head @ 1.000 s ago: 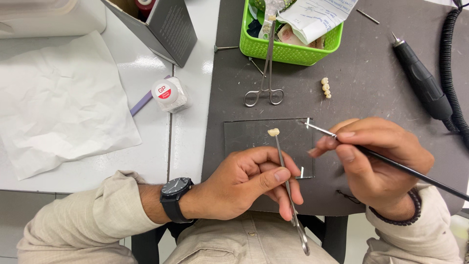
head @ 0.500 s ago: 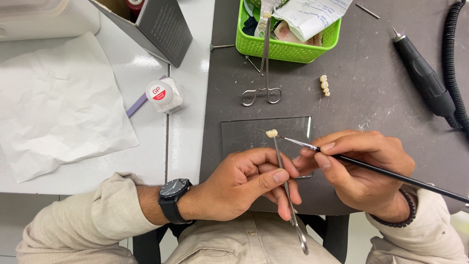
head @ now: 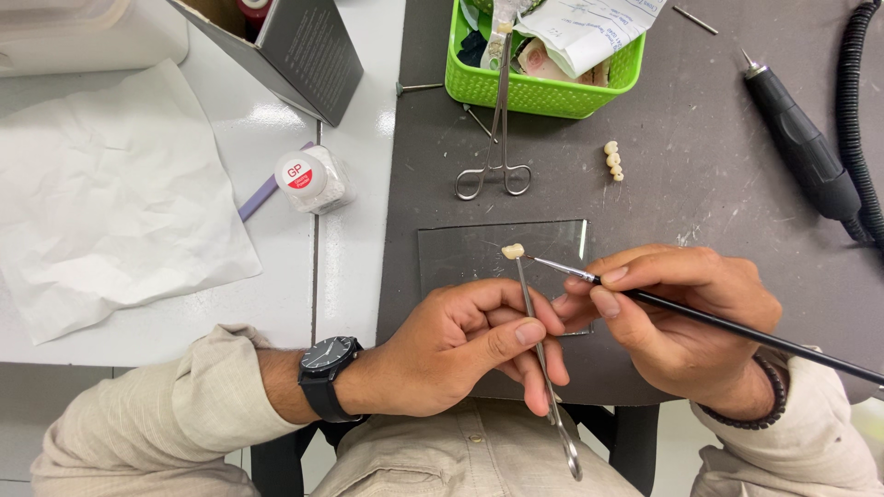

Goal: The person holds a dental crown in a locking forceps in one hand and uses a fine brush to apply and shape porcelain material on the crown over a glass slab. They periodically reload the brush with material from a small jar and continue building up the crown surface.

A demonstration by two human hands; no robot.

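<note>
Tooth crown (head: 513, 250), probably brittle ceramic, tiny and light, clamped in forceps (head: 543, 359) pinched by left-hand fingers (head: 516, 333); right-hand fingers (head: 612, 299) pinch brush (head: 727, 324).

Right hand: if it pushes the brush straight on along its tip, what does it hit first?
Likely the small tooth piece held up in the left hand's clamp. The right hand's brush tip sits just short of it; depth unclear.
</note>
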